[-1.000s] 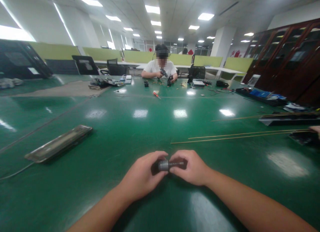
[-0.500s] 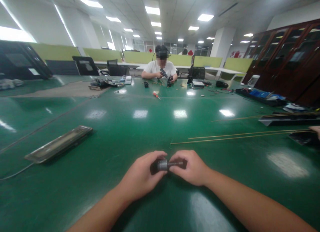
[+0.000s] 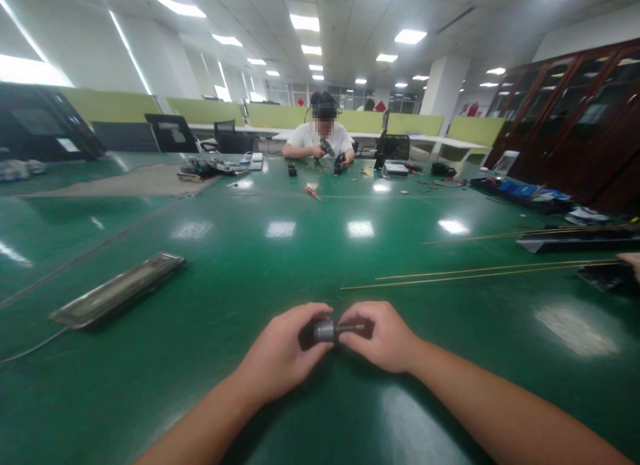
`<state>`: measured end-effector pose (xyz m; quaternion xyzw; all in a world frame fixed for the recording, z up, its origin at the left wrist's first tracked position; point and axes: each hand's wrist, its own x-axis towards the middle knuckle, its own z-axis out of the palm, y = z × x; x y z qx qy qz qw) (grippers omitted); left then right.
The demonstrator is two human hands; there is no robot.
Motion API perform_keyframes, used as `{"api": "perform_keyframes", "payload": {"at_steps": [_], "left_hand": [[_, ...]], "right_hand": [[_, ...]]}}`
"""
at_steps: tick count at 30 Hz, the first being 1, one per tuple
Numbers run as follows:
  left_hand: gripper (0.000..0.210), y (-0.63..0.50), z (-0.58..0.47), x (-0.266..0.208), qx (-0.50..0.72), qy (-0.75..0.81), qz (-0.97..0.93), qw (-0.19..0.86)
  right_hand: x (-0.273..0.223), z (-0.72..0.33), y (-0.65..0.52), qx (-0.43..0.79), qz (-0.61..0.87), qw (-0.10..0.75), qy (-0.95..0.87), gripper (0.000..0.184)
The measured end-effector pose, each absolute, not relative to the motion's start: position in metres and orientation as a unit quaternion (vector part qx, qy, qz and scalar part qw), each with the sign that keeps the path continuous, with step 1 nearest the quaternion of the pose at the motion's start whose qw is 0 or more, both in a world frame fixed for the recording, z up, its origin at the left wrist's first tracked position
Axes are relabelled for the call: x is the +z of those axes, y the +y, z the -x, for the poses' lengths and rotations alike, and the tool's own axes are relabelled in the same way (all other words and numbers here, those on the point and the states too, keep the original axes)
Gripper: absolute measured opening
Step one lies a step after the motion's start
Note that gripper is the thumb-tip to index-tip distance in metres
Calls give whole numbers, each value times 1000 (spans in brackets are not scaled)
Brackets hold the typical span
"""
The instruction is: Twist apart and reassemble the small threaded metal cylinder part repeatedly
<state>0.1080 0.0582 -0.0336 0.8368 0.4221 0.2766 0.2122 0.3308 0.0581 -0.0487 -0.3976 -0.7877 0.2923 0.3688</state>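
Note:
A small grey metal cylinder with a thin, ridged dark shaft, looking like a small motor (image 3: 326,330), lies across between my two hands, just above the green table (image 3: 280,265). My left hand (image 3: 287,345) curls its thumb and fingers around the cylinder's left end, which is partly hidden. From the other side, my right hand (image 3: 383,338) bends its thumb and forefinger around the shaft, whose tip points toward the palm. Whether the right fingertips press on the shaft is hard to make out.
To the left lies a long flat clear-cased strip (image 3: 120,290) with a cable. Thin brass-coloured rods (image 3: 450,273) reach in from the right, where another person's hand (image 3: 631,259) shows. An orange screwdriver (image 3: 313,192) lies farther off. Across the table, a person (image 3: 320,135) holds a power tool.
My left hand and the motor have shifted very slightly left. My right hand keeps its place, and both grips look the same.

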Motion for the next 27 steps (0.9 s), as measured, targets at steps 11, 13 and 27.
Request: {"api": "perform_keyframes", "payload": {"at_steps": [11,13,27], "left_hand": [[37,59,-106,-35,281,427,-834,206],[36,59,-106,-35,281,426,-835,208],[34,60,-106,-33,287,429,-834,197]], "right_hand": [[-47,-330,58,293,407,369,-782,10],[-46,-330,58,293,407,367,-783,10],[-48,-330,58,293,411,372,-779,9]]}}
